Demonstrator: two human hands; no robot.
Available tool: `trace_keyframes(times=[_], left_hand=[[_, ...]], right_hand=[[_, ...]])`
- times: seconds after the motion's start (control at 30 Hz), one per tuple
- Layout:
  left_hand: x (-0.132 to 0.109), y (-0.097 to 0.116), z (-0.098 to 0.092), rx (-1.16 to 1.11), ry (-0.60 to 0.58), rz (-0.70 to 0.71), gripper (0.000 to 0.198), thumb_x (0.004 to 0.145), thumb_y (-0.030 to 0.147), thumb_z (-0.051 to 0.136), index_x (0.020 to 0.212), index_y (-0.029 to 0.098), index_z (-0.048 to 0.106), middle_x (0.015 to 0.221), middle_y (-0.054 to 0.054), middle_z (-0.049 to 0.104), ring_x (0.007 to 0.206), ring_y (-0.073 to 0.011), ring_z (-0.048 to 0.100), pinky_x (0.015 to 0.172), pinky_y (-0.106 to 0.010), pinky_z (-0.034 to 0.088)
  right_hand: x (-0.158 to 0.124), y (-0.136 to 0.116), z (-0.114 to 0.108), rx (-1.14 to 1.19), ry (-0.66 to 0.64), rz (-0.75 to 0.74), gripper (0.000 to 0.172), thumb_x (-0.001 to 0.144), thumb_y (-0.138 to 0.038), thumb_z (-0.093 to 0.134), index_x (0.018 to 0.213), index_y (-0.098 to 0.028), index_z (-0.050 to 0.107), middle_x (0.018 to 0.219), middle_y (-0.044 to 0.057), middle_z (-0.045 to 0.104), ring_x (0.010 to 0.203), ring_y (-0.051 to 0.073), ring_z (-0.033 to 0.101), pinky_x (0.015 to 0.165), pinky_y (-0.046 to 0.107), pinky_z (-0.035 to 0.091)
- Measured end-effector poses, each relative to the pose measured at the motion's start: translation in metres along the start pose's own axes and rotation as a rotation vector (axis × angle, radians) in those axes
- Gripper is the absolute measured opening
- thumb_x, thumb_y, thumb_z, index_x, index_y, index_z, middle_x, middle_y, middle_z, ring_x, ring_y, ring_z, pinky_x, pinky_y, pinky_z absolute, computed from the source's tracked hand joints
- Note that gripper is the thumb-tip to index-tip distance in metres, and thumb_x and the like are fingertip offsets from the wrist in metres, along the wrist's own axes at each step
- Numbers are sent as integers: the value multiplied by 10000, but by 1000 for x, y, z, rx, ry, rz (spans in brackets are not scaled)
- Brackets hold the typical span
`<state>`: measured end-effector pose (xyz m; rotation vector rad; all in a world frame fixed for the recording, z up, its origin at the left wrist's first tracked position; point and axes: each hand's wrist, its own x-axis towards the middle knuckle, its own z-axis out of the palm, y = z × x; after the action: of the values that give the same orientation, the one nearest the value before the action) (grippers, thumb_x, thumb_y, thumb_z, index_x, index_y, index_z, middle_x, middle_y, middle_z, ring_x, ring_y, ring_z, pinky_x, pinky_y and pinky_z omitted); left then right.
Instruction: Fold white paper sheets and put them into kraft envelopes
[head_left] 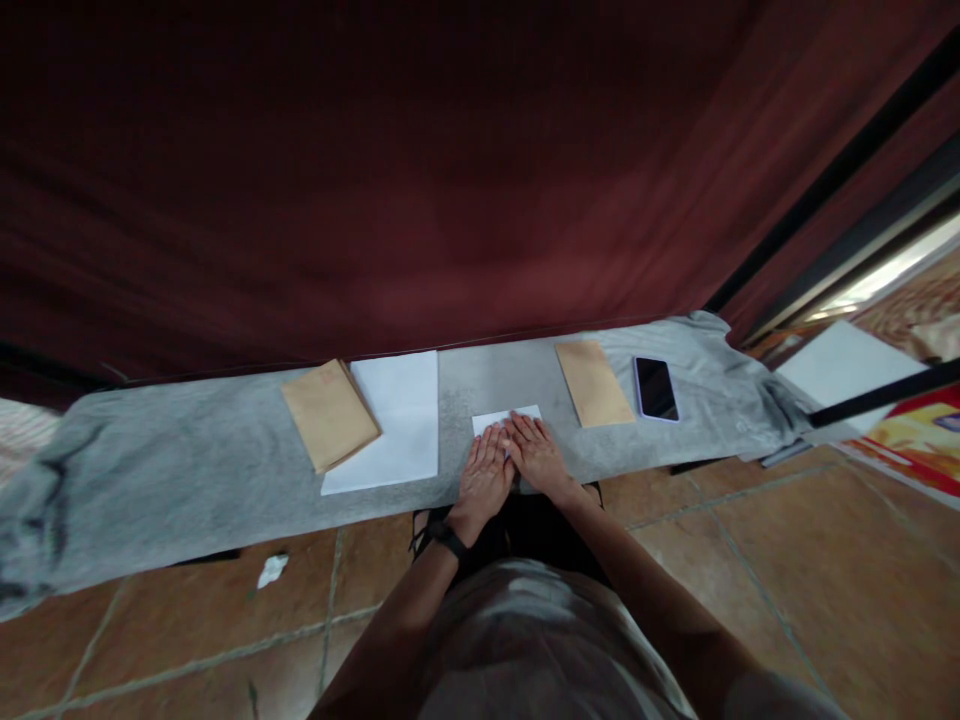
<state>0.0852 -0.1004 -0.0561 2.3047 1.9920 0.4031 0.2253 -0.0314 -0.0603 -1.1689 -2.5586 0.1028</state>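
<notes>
A small white sheet of paper [491,420], perhaps folded, lies on the grey cloth-covered bench in front of me. My left hand [486,472] rests flat on it with fingers stretched out. Beside it, touching at the fingertips, my right hand [535,455] also presses flat on the paper. Both palms hide most of the sheet. To the left are larger white sheets [405,425], partly covered by a stack of brown envelopes [330,415]. A single brown envelope [594,383] lies to the right of my hands.
A phone [656,388] lies at the right of the grey bench cloth [187,450]. Behind the bench hangs a dark red curtain [420,220]. A crumpled white scrap [272,570] is on the tiled floor [382,560]. A red printed box [919,440] stands at far right.
</notes>
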Motion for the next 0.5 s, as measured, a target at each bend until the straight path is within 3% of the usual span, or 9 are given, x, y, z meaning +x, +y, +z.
trace_keyframes(times=[0.13, 0.3, 0.5], left_hand=[[-2, -9, 4, 31, 26, -65, 570, 1028, 265, 332, 1553, 45, 349, 1625, -181, 356, 1545, -252, 257, 1259, -470, 271], [-5, -16, 9, 45, 66, -136, 592, 1035, 323, 364, 1577, 89, 322, 1628, -178, 340, 1541, -272, 268, 1244, -498, 293], [8, -7, 7, 58, 74, -196, 604, 1047, 365, 331, 1574, 71, 323, 1602, -196, 388, 1541, -294, 264, 1248, -548, 256]], right_hand=[[-4, 7, 7, -7, 46, 66, 526, 1062, -358, 377, 1539, -143, 434, 1567, 150, 462, 1464, 289, 420, 1205, 508, 297], [-15, 21, 7, -8, 118, 130, 575, 1069, -410, 354, 1572, -132, 367, 1566, 167, 460, 1448, 303, 436, 1189, 516, 301], [-20, 24, 8, -8, 144, 159, 590, 1069, -422, 336, 1590, -144, 329, 1556, 162, 479, 1430, 311, 454, 1189, 519, 286]])
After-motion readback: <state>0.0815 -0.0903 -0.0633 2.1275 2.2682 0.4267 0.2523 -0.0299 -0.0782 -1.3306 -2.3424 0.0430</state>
